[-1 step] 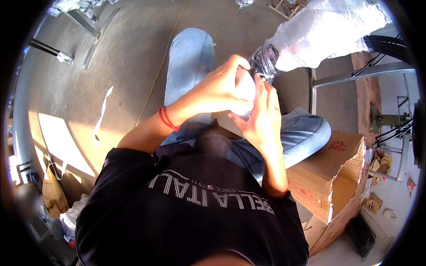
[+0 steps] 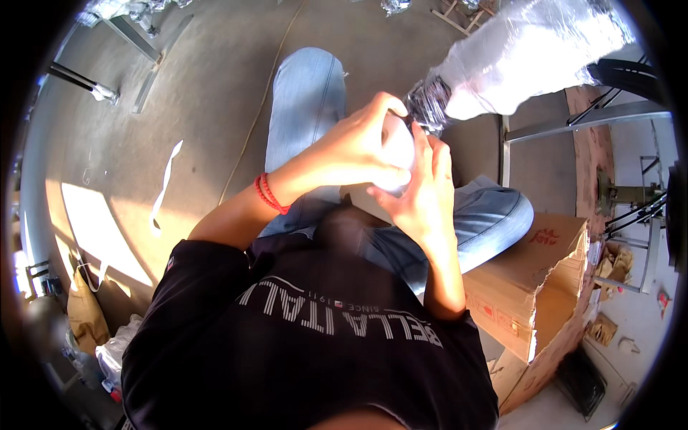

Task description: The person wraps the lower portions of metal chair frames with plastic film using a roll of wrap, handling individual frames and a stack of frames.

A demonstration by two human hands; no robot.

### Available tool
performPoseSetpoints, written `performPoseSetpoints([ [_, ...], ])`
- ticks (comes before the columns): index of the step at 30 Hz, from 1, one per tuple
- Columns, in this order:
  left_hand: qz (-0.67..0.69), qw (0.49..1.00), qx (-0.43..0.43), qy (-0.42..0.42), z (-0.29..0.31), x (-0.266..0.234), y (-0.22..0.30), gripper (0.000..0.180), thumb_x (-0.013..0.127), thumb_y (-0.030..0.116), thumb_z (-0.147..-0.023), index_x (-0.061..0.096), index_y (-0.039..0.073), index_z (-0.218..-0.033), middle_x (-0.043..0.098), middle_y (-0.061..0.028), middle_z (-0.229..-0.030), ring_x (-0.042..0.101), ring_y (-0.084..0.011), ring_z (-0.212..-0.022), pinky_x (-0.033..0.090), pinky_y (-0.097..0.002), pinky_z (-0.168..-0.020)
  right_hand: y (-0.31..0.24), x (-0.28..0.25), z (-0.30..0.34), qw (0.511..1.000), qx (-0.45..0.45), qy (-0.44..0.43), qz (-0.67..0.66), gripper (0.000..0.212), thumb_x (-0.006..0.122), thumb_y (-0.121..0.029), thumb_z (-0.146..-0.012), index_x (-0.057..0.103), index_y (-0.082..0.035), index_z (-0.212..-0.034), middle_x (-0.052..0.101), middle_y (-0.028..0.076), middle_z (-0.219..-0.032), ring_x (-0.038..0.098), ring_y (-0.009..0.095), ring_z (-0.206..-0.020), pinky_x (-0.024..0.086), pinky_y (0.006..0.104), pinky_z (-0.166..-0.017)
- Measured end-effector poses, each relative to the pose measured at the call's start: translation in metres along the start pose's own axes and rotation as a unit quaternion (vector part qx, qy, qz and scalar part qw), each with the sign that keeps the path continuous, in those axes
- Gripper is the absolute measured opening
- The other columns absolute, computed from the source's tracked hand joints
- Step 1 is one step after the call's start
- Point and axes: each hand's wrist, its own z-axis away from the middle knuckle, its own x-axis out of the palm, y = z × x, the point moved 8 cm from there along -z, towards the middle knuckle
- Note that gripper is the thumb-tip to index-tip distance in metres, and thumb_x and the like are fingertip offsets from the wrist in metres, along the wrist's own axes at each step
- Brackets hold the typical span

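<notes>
Both of my hands meet above my lap around a white roll (image 2: 398,150), overexposed by sunlight; whether it is tape or plastic film I cannot tell. My left hand (image 2: 358,149) is closed around its left side, thumb along the near edge and fingers over the far end. My right hand (image 2: 427,183) curves along the right side, fingers pointing away from me and thumb near the roll's lower edge. Just beyond my fingertips lies the dark end of a bulky thing wrapped in shiny clear plastic (image 2: 502,68). Part of the roll is hidden by my fingers.
An open cardboard box (image 2: 527,279) stands close on my right. Past it runs a grey metal frame (image 2: 591,122). A white strip (image 2: 166,186) lies on the concrete floor to the left; a brown bag (image 2: 87,308) and metal legs (image 2: 132,39) are farther out.
Barely any difference: my hands and the roll have shifted a few pixels toward me, and the wrapped thing's end has moved slightly to the right. The grip looks the same.
</notes>
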Motion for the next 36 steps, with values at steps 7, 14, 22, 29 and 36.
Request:
performPoseSetpoints([
  [7, 0.189, 0.979, -0.059, -0.038, -0.047, -0.015, -0.029, 0.037, 0.054, 0.035, -0.087, 0.053, 0.003, -0.106, 0.062, -0.0136, -0.094, 0.054, -0.0135, -0.096, 0.043, -0.0301, -0.080, 0.005, -0.015, 0.014, 0.992, 0.018, 0.083, -0.089, 0.075, 0.078, -0.014, -0.052, 0.041, -0.001, -0.116, 0.049, 0.020, -0.108, 0.053, 0.037, -0.096, 0.044, 0.0405, -0.082],
  [14, 0.310, 0.946, -0.046, -0.078, -0.100, 0.047, -0.050, 0.063, 0.026, 0.053, -0.091, 0.059, 0.001, -0.104, 0.060, -0.0055, -0.099, 0.053, -0.0129, -0.089, 0.039, -0.0272, -0.085, 0.003, -0.058, 0.024, 0.990, -0.065, 0.128, -0.005, 0.078, 0.079, -0.019, -0.053, 0.041, 0.000, -0.117, 0.047, 0.019, -0.110, 0.051, 0.033, -0.100, 0.042, 0.0409, -0.085],
  [22, 0.253, 0.943, 0.077, -0.204, -0.054, 0.054, -0.009, 0.073, 0.028, 0.065, -0.084, 0.053, 0.000, -0.109, 0.058, -0.0072, -0.100, 0.053, -0.0144, -0.087, 0.043, -0.0289, -0.080, 0.133, -0.117, 0.002, 0.945, 0.094, 0.262, -0.170, 0.094, 0.085, -0.024, -0.047, 0.036, 0.004, -0.122, 0.046, 0.016, -0.114, 0.047, 0.026, -0.101, 0.041, 0.0364, -0.085],
  [29, -0.035, 0.973, 0.149, -0.172, -0.029, 0.052, 0.019, 0.078, 0.065, 0.039, -0.075, 0.026, -0.004, -0.126, 0.050, -0.0238, -0.109, 0.052, -0.0337, -0.100, 0.043, -0.0385, -0.084, 0.231, 0.019, -0.033, 0.923, 0.157, 0.004, -0.351, 0.088, 0.080, -0.021, -0.053, 0.034, 0.005, -0.123, 0.048, 0.019, -0.114, 0.051, 0.028, -0.095, 0.044, 0.0353, -0.081],
  [36, -0.107, 0.972, 0.119, -0.173, -0.033, 0.044, 0.029, 0.046, 0.052, 0.031, -0.086, 0.041, -0.004, -0.112, 0.053, -0.0193, -0.070, 0.055, -0.0340, -0.065, 0.041, -0.0422, -0.059, 0.226, 0.036, -0.033, 0.897, 0.174, 0.030, -0.406, 0.088, 0.079, -0.022, -0.053, 0.034, 0.005, -0.123, 0.047, 0.020, -0.115, 0.050, 0.029, -0.096, 0.043, 0.0362, -0.082],
])
